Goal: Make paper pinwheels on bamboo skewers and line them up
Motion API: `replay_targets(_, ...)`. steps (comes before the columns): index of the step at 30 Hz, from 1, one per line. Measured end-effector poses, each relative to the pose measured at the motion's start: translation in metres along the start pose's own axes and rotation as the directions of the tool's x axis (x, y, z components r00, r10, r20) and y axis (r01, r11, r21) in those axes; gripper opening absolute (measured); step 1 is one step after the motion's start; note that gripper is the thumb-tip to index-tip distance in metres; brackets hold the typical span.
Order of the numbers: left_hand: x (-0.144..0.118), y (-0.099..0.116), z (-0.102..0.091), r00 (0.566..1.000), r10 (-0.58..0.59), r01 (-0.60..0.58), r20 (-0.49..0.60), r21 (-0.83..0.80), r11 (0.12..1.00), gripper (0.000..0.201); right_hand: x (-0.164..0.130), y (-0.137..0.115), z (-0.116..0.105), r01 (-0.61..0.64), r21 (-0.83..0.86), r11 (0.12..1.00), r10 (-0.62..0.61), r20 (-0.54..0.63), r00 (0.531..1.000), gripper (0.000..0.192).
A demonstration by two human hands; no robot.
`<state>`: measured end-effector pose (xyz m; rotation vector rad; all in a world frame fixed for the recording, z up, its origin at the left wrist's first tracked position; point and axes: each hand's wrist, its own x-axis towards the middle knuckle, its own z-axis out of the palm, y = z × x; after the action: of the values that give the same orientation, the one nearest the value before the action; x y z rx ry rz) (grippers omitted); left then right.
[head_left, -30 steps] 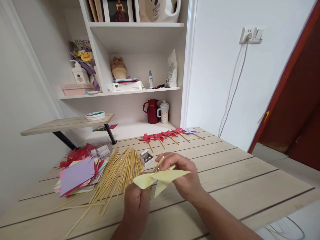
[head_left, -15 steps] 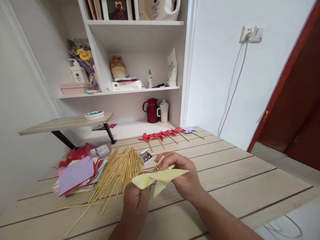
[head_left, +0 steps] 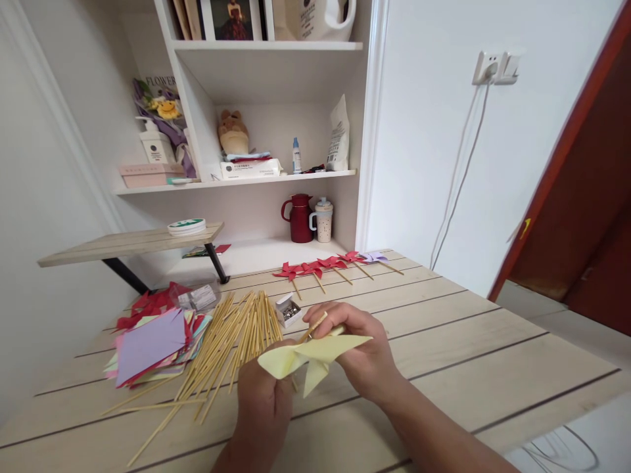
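Both hands hold a pale yellow paper pinwheel (head_left: 315, 353) just above the wooden table (head_left: 468, 355). My left hand (head_left: 263, 404) grips its lower left side from below. My right hand (head_left: 359, 348) pinches its middle together with a thin wooden stick (head_left: 313, 326) that pokes up between the fingers. A heap of wooden sticks (head_left: 221, 351) lies just left of the hands, and a small open box of pins (head_left: 288, 310) sits behind them.
A stack of coloured paper squares (head_left: 150, 341) lies at the left. Several finished pinwheels (head_left: 330, 265), red and one lilac, lie in a row at the table's far edge. Behind stand a low wooden riser (head_left: 128, 243), white shelves (head_left: 266, 177) and a red jug (head_left: 300, 219).
The hands and the yellow pinwheel have stayed almost in place; the paper has shifted slightly left and down, and the stick is tilted a little lower.
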<state>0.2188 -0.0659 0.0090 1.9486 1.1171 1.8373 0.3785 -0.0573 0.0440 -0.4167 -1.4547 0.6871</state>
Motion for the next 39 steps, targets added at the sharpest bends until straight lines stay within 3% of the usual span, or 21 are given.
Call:
replay_targets(4, -0.002, 0.0, 0.002, 0.998, 0.04, -0.039, -0.042, 0.021, 0.999, 0.022, -0.001, 0.0, 0.001, 0.0, 0.008, 1.0, 0.0, 0.0, 1.0, 0.025)
replay_targets(6, -0.003, 0.002, 0.004, 0.999, -0.039, 0.038, -0.036, -0.03, 0.999, 0.022, -0.001, 0.001, 0.001, -0.005, 0.013, 1.0, 0.004, 0.011, 1.0, 0.027)
replay_targets(8, -0.002, 0.003, 0.008, 0.982, -0.187, 0.191, 0.037, -0.151, 0.97, 0.025, -0.001, 0.002, -0.001, -0.002, 0.025, 1.0, 0.002, 0.017, 1.0, 0.027)
replay_targets(12, 0.007, -0.001, 0.012, 0.852, -0.416, 0.518, 0.316, -0.406, 0.753, 0.036, 0.0, 0.005, -0.003, 0.026, 0.053, 0.998, -0.027, 0.019, 0.999, 0.024)
replay_targets(15, 0.016, -0.005, 0.012, 0.796, -0.509, 0.604, 0.326, -0.477, 0.639, 0.034, 0.001, 0.007, -0.004, 0.033, 0.047, 0.998, -0.033, 0.005, 0.999, 0.021)
replay_targets(23, 0.023, 0.005, 0.006, 0.764, -0.508, 0.645, 0.397, -0.478, 0.597, 0.041, 0.001, 0.006, -0.004, 0.004, 0.016, 1.0, -0.004, 0.009, 1.0, 0.016)
replay_targets(32, 0.015, 0.005, 0.006, 0.761, -0.519, 0.649, 0.39, -0.493, 0.58, 0.04, 0.004, 0.006, -0.004, 0.01, 0.028, 1.0, -0.011, 0.035, 0.999, 0.019)
replay_targets(39, 0.006, 0.013, 0.007, 0.797, -0.502, 0.603, 0.335, -0.483, 0.635, 0.04, 0.003, 0.007, -0.003, -0.001, 0.058, 0.998, -0.002, 0.046, 0.999, 0.024)
